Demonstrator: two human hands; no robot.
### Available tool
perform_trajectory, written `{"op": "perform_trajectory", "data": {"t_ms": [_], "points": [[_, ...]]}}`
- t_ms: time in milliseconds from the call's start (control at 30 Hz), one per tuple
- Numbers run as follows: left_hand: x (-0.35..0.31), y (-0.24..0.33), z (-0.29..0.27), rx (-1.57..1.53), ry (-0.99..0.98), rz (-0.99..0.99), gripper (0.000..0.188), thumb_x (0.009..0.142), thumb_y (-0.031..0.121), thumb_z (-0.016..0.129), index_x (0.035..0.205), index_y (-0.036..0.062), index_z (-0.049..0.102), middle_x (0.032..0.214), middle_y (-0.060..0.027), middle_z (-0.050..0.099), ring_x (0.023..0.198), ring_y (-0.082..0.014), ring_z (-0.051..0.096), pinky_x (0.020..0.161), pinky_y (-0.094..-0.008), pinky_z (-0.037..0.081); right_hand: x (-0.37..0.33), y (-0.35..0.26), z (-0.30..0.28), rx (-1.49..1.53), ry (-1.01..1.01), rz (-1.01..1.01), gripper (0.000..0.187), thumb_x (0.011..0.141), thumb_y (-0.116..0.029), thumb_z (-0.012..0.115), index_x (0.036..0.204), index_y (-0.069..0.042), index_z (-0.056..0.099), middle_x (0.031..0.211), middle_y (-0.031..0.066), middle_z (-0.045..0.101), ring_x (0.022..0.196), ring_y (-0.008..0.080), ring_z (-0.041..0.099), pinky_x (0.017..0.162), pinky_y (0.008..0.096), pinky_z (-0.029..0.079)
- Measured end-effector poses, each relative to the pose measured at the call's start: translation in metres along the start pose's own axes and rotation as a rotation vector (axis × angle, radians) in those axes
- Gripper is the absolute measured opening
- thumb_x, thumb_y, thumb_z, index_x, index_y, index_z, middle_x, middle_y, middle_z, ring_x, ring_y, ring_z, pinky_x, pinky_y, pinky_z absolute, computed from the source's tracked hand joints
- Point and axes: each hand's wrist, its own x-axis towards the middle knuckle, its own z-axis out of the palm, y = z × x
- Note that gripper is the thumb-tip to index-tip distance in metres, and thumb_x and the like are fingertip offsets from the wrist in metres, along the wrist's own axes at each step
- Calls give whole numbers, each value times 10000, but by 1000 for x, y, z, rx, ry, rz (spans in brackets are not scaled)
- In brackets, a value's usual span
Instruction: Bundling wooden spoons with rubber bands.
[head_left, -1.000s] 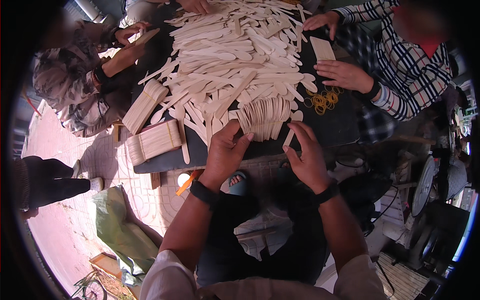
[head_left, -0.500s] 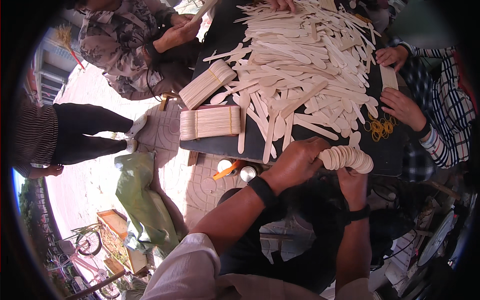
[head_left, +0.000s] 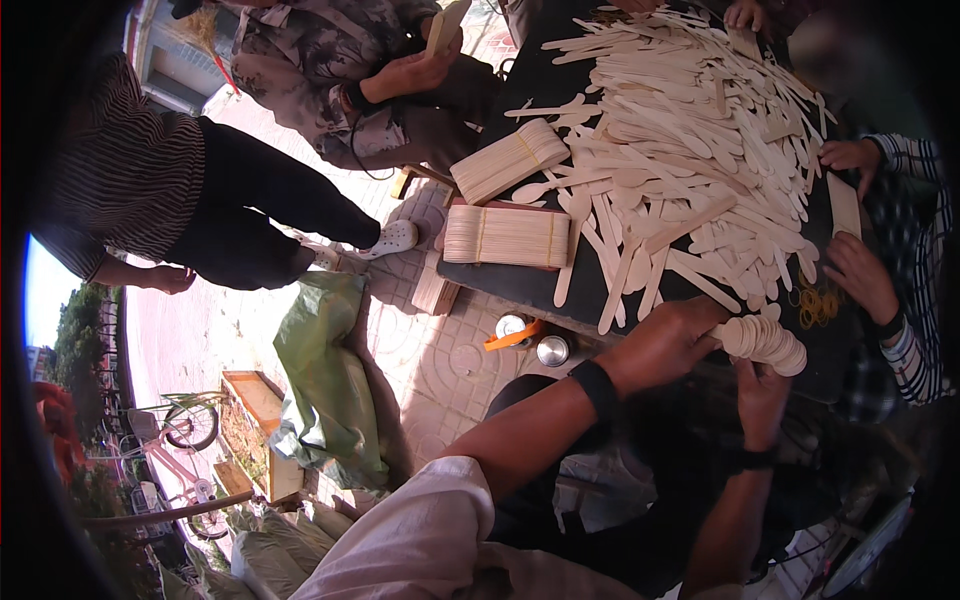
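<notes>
A fanned stack of wooden spoons (head_left: pixel 765 345) is held between my two hands at the table's near edge, its rounded ends showing. My left hand (head_left: pixel 680 338) is closed on the left end of the stack, fingers mostly hidden behind the wrist. From below, my right hand (head_left: pixel 762 388) wraps around the same stack near its right end. Just beyond lies a big heap of loose wooden spoons and sticks (head_left: pixel 690 140). Two bundles tied with yellow bands, a nearer one (head_left: pixel 505 237) and a farther one (head_left: pixel 510 160), rest at the table's left corner.
Yellow rubber bands (head_left: pixel 818 305) lie on the dark table (head_left: pixel 610 290) beside a co-worker's hands (head_left: pixel 860 275) at the right. Another person holds wooden sticks (head_left: pixel 447 28) at the far left. Cans (head_left: pixel 552 350) and a green sheet (head_left: pixel 325 370) are on the floor left of me.
My view has turned left, so the table and heap sit farther right in the picture. Both hands keep hold of the spoon stack. The person at far left has raised the sticks.
</notes>
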Motion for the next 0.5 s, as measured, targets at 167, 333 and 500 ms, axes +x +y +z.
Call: {"op": "perform_trajectory", "data": {"t_ms": [167,333,500], "points": [[-3,-3,-5,20,-32,-78,203,739,-1,590,941,-1,569,883,-148,599,853,-333,593,729,-360,481,1,-13,10,-57,-83,-29,164,759,39,613,921,13,616,901,98,641,838,171,615,745,289,457],[2,-5,-10,78,-86,-45,206,738,-19,575,943,-5,564,882,-147,599,849,-331,595,707,-367,486,7,-37,8,-186,-76,-134,166,752,40,605,916,17,614,894,107,645,816,190,627,741,287,462],[-7,-8,-6,60,-87,-45,182,757,16,574,935,-2,541,868,-166,584,839,-357,582,707,-386,477,1,-23,7,-122,-166,-38,229,753,55,601,979,18,586,892,103,630,852,185,607,782,289,452]]}}
